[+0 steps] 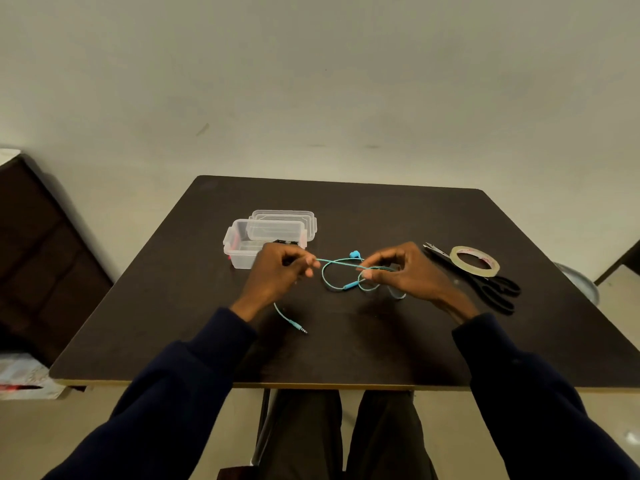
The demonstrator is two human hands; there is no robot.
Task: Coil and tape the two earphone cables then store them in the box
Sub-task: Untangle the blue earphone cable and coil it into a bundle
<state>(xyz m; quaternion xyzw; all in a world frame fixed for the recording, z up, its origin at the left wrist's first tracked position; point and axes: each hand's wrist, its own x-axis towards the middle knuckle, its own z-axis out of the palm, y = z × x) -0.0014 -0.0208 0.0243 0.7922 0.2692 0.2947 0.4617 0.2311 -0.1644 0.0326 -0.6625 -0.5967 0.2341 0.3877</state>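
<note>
- Bench [381,341]: box [235,259] stands open at far left, evidently ready for storage.
- Left hand [277,268]: fingers curled, pinching the cable [325,280]; plug end trails beneath.
- Right hand [408,268]: fingers pinch the gathered loops, apparently for coiling.
- Cable: spans between both hands, mid-bench.
- Tape [475,261]: just beside the right hand.

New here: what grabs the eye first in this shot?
A teal earphone cable is stretched and looped at mid-table between the left hand and right hand, both pinching it; its plug lies by the left wrist. Behind the left hand sits an open clear box. To the far right, a tape roll lies over black scissors.
</note>
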